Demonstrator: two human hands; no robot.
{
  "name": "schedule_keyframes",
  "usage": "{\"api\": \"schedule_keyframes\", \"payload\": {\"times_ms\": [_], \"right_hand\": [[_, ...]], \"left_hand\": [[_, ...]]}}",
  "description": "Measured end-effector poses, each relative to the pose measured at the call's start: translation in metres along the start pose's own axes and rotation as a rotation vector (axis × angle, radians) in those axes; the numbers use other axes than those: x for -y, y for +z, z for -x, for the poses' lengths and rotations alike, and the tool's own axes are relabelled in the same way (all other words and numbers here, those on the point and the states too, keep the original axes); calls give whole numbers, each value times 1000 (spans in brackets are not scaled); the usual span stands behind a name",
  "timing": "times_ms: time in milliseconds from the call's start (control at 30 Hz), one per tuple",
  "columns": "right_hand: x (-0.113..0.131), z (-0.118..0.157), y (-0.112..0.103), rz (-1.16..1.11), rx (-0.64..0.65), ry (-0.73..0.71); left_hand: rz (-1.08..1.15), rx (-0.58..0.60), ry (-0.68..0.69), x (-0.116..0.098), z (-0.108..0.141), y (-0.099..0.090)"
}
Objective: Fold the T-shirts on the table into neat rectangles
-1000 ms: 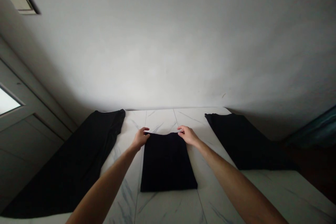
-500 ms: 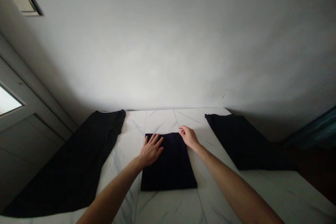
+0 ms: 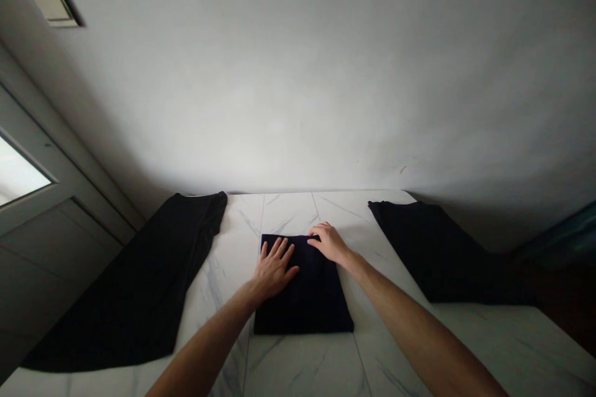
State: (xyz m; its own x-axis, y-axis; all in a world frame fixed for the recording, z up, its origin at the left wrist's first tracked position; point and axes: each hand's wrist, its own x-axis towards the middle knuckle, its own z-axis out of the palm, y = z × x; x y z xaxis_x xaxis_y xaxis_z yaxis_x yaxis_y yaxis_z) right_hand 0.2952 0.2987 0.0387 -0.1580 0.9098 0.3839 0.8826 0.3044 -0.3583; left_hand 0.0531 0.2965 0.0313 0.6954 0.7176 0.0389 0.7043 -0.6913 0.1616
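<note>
Folded black cloth [image 3: 302, 298] lies squared on the white marble tabletop [image 3: 288, 214], mid-smoothing: left hand [image 3: 274, 270] spread flat pressing it, right hand [image 3: 329, 243] cupped at its far edge, any pinch impossible to tell.

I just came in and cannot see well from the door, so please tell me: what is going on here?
A person is working with both bare hands on a folded black garment lying in the middle of a white marble-patterned surface. The left hand lies flat on the garment with its fingers spread, and the right hand rests at its far edge. Two more black garments lie to either side, one on the left and one on the right, and neither hand touches them.
</note>
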Motion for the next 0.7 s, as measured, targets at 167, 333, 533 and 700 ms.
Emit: {"api": "schedule_keyframes", "payload": {"times_ms": [167, 333, 533, 700], "right_hand": [[12, 22, -3, 19, -54, -201], [18, 35, -3, 70, -56, -385], [11, 41, 5, 177, -77, -570], [13, 49, 3, 193, -18, -550]], "left_hand": [[-11, -28, -24, 1, 1, 5], [-15, -88, -39, 2, 2, 11], [6, -139, -80, 8, -17, -7], [45, -109, 36, 9, -29, -22]]}}
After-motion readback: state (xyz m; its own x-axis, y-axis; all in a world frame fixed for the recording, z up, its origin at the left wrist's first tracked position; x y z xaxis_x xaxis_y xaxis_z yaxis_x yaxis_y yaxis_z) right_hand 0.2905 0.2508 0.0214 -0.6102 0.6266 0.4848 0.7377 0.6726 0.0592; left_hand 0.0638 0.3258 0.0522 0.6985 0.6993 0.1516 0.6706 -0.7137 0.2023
